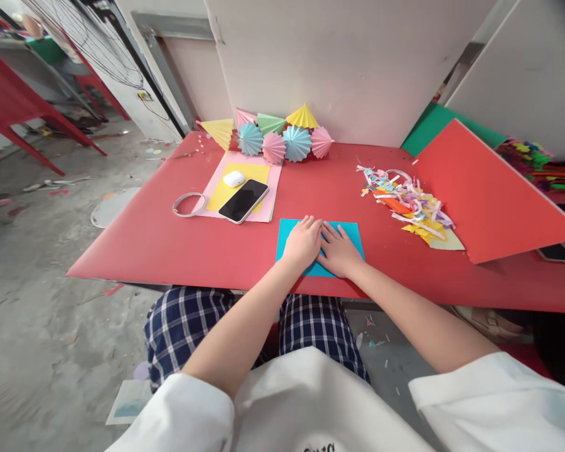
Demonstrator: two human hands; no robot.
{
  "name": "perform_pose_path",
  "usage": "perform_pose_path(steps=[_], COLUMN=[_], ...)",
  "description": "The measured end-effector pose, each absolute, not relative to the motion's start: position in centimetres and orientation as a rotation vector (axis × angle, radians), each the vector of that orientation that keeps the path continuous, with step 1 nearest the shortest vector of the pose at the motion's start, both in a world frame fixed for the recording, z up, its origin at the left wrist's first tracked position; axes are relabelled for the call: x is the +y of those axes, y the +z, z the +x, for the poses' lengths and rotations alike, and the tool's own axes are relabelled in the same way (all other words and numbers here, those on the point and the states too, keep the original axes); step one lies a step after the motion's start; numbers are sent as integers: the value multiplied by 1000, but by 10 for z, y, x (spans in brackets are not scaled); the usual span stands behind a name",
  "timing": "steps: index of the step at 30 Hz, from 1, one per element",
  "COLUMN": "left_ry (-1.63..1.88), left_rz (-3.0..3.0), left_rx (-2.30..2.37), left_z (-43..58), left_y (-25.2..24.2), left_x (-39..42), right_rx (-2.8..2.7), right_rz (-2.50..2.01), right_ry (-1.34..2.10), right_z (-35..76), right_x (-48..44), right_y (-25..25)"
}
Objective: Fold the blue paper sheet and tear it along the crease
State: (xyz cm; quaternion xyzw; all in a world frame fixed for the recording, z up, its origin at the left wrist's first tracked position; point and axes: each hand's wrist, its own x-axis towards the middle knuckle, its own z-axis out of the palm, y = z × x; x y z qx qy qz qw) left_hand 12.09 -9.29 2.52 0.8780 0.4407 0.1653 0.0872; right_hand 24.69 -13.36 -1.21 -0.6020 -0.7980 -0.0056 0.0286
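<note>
A sheet of blue paper [351,233] lies near the front edge of the red table [169,245]. My left hand [302,242] rests palm down on the sheet's left half, fingers stretched flat. My right hand [339,250] lies flat beside it on the right half, fingers also extended, the two hands touching at the middle. Both hands press on the paper and hold nothing else.
A black phone [243,200] and a white earbud case [234,179] sit on yellow and pink sheets [273,182]. A tape ring [189,204] lies left. Folded paper fans [282,139] line the back. Paper scraps [412,204] and a tilted red board [484,194] are right.
</note>
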Motion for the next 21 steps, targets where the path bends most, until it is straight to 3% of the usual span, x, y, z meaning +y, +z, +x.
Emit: perform_pose_path(steps=[5, 21], left_ry=[485, 434], left_rz=[2615, 2626], left_rx=[1320, 1378], left_z=[120, 123], left_y=[-9, -9], left_x=[-91, -91], right_rx=[-2454, -2478], right_rz=[-1839, -1777], right_ry=[20, 2], right_z=[248, 250], right_x=[-134, -154], right_y=[-12, -10])
